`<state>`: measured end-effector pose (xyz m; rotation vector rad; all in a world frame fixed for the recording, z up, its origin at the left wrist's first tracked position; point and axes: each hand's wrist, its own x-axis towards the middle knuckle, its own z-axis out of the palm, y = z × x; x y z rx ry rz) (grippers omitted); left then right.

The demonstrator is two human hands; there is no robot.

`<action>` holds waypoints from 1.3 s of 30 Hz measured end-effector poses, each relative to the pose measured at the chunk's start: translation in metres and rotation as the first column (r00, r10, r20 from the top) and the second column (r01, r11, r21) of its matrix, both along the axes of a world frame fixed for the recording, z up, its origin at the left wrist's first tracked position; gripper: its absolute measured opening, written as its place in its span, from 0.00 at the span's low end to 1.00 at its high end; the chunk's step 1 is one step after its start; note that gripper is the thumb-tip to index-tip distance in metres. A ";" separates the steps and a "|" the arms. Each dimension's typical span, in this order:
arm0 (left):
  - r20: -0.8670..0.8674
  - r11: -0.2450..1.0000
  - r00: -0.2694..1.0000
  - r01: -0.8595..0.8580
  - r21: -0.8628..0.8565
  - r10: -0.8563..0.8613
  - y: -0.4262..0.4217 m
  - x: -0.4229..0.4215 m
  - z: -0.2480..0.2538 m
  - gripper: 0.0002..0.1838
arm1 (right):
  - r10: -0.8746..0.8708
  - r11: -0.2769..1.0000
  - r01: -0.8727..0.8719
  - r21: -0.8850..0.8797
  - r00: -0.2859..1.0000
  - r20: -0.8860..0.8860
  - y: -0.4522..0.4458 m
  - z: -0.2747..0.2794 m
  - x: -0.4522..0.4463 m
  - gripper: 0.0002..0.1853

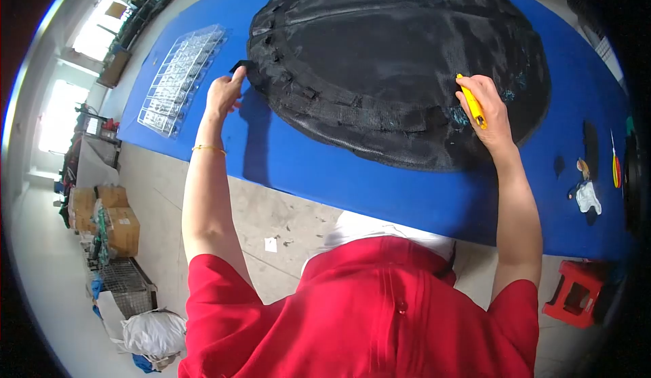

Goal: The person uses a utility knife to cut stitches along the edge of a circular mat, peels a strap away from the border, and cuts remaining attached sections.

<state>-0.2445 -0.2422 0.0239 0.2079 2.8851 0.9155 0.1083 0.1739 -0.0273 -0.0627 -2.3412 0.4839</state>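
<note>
Gripping the yellow cutter (472,105) in my right hand (489,110), fingers closed round its body, and it's poised over the right-hand part of the round black mat (380,45), just beside some teal threads (460,115). That mat lies on the blue bench (325,178), its near rim set back from the bench's near edge, its far side running out of view. And across to the other side: my left hand (225,95) is at the mat's left rim, thumb against a small black flap (244,64). It looks pinched, though part of the hold is hidden.

What makes this go well? A firm, low pull on the left, I'd say, enough to tension the flap without dragging the whole mat towards the bench's left edge. Is the blade out? Can't tell from here, so best to treat it as live, pointed clear of both hands. Any stroke should be short and shallow; this worn cloth looks easy to nick.

Now the pose! Both arms reach forward, spread wide, elbows slightly bent. On the left, thumb uppermost, hand just outside the rim. On the right, my forearm crosses the bench's near edge, back of the hand showing, the cutter slanting with its far end tipped leftward.
</note>
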 end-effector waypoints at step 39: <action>0.247 0.667 0.946 -0.046 0.743 -0.210 0.038 -0.131 -0.037 0.17 | 0.005 0.994 0.005 -0.107 0.996 0.090 0.002 0.012 0.000 0.16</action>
